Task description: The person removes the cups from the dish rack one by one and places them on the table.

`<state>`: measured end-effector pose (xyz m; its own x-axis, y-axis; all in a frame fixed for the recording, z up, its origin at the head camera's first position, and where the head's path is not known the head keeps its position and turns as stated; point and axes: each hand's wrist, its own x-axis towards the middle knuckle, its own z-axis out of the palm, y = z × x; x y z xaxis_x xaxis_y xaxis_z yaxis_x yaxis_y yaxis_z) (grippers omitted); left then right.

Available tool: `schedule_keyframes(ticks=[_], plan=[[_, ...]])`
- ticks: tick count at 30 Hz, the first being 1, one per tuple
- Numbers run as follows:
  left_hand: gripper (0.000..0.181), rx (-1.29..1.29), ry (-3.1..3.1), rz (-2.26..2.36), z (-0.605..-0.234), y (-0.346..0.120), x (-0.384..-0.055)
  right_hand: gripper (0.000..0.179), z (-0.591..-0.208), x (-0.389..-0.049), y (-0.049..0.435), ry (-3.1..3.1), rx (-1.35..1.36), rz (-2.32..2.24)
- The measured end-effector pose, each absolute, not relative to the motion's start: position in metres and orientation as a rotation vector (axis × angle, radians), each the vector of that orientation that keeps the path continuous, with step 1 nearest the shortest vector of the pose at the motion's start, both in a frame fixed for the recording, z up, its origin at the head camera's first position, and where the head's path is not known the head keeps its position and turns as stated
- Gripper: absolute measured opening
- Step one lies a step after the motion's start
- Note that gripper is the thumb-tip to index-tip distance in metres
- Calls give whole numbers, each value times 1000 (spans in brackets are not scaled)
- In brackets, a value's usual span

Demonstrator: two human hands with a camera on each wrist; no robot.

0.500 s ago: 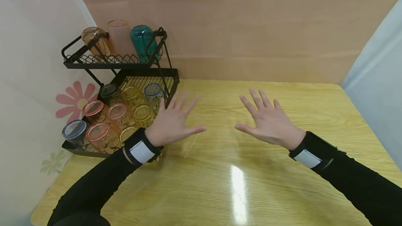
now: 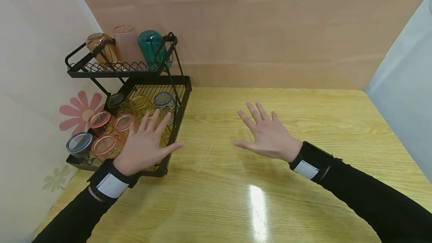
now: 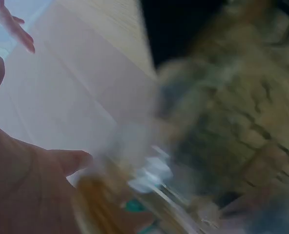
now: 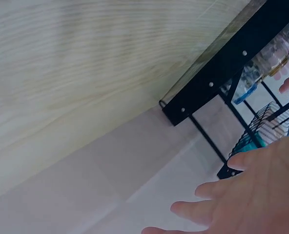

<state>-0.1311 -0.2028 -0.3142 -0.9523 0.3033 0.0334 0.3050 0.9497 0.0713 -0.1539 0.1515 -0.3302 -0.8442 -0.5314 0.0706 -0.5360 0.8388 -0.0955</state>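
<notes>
My left hand (image 2: 143, 147) hovers over the lower tier of a black two-tier rack (image 2: 114, 74), fingers spread and holding nothing. Beneath and beside it are several glasses with coloured rims, among them a red-rimmed glass (image 2: 104, 144), a blue-rimmed glass (image 2: 79, 142) and a yellow-rimmed glass (image 2: 140, 102). Part of this group is hidden behind the hand. To the right, my right hand (image 2: 270, 134) is held above the wooden table (image 2: 216, 209), its fingers also spread, with nothing in it. Blur covers much of the left wrist view, where glass shapes fill the right half.
On the rack's upper tier stand an amber glass (image 2: 107, 51), a pink glass (image 2: 127, 44) and a teal glass (image 2: 152, 48). A brown backdrop (image 2: 270, 29) rises behind the table. White sheets hang at both sides, the left sheet (image 2: 30, 66) with printed flowers.
My left hand has moved left and slightly nearer to me, from the rack's right edge to above the glasses. My right hand has shifted a little left. The glasses stay in place.
</notes>
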Motion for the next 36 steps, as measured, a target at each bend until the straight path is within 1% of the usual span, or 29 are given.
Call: schedule_keyframes(ticks=[9, 16, 19, 21, 25, 28, 36], plan=[[99, -367, -3007, -209, -329, -236, -116, 91, -336, -157, 126, -2953, 964, 172], [107, -244, -3003, -272, -337, -242, -106, 91, -342, -157, 109, -2950, 1001, 213], [107, -220, -2969, -265, -341, -242, -105, 91, -345, -157, 100, -2940, 1020, 214], [103, -226, -2922, -232, -344, -242, -105, 91, -347, -157, 95, -2931, 1038, 215], [81, -252, -2837, -142, -348, -242, -106, 92, -349, -157, 82, -2920, 1068, 208], [71, -268, -2794, -115, -350, -242, -107, 91, -349, -158, 72, -2913, 1074, 193], [70, -278, -2835, -134, -347, -244, -113, 89, -350, -160, 43, -2950, 1101, 220]])
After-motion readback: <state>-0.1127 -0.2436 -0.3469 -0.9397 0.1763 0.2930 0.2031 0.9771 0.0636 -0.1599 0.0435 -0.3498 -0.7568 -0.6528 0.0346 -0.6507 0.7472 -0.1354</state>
